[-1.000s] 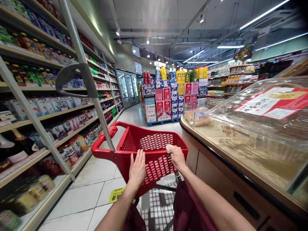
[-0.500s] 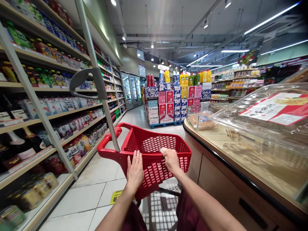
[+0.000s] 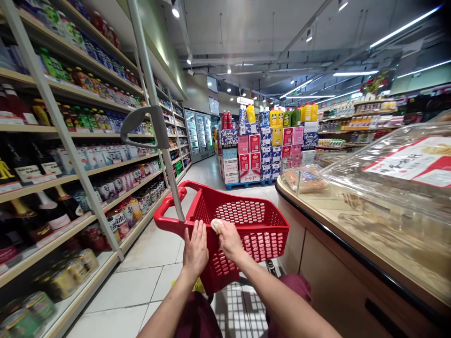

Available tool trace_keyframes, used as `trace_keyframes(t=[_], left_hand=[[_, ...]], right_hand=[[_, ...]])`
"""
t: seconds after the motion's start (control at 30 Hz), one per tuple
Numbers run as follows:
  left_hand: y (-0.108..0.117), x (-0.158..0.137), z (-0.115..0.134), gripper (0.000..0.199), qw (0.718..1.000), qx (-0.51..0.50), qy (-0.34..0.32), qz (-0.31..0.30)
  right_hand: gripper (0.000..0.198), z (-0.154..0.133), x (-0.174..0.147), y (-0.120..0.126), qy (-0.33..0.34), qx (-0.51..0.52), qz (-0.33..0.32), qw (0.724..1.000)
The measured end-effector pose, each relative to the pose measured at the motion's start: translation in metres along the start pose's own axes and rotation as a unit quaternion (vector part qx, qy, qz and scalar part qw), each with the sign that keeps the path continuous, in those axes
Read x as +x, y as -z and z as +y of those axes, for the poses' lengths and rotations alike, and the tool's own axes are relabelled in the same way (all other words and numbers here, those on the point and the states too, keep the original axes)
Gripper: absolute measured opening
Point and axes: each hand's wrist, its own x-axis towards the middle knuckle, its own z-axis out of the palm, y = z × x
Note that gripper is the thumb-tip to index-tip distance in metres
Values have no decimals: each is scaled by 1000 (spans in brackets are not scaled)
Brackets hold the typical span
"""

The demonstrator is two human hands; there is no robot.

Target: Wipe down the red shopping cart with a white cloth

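In front of me stands a red plastic shopping cart (image 3: 271,241) with a perforated basket, seen from its side. My left hand (image 3: 196,249) lies flat against the near wall close to the handle end, its fingers stretched upward. A small white wad of cloth or tissue (image 3: 216,226) is pinched in my right hand (image 3: 229,241), at the cart's near rim just right of my left hand. A grey metal pole (image 3: 155,89) with a grey loop handle (image 3: 146,126) rises at the handle end of the cart.
Drink shelves (image 3: 88,134) line the left side. On the right is a wooden counter (image 3: 317,263) with clear plastic food packages (image 3: 387,164). Ahead, stacked drink cartons (image 3: 255,157) stand on a blue pallet, with glass-door fridges (image 3: 200,134) behind to the left.
My right hand has slid left along the near rim with the white wad, closer to my left hand. My left hand stays on the cart wall. The view has shifted slightly left.
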Motion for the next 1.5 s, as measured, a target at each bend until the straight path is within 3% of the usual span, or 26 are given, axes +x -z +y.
trace_keyframes(t=[0.1,0.2,0.27,0.47,0.6,0.73,0.83,0.93,1.07,1.13,1.3,1.37,1.43,1.5], left_hand=[[5,-2,-12,62,1000,-2,10,0],[8,-4,-21,62,1000,0,24,-6],[8,-5,-22,62,1000,3,25,-7],[6,-7,-31,63,1000,14,26,5],[5,-9,-34,65,999,22,25,9],[-4,-5,-10,64,1000,6,-9,11],[-12,1,13,64,999,-2,-44,4],[-16,4,24,65,998,-5,-57,-7],[-19,8,29,65,998,-7,-64,-21],[-20,11,35,63,997,-9,-69,-28],[-24,15,45,64,996,-10,-83,-23],[-24,14,43,65,997,-9,-81,-18],[-24,13,40,65,997,-8,-75,-16],[-24,14,43,63,997,-10,-79,-21]], right_hand=[[53,-3,2,-3,26,15,-29,999],[46,16,-5,10,-41,-9,-21,999],[43,15,-4,10,-76,-26,2,997],[56,-42,17,-26,49,10,-14,999],[54,2,-2,-4,32,-10,-5,999],[53,49,-30,18,-35,-83,49,995],[57,61,-36,23,4,-82,15,997],[53,86,-40,47,10,-76,-1,997],[45,125,-47,85,-133,-126,56,981],[44,121,-46,82,-160,-130,65,976],[53,93,-37,60,-13,-62,-7,998],[51,103,-40,72,-53,-67,1,996],[47,116,-44,86,-148,-101,53,982],[45,117,-44,88,-190,-121,86,970]])
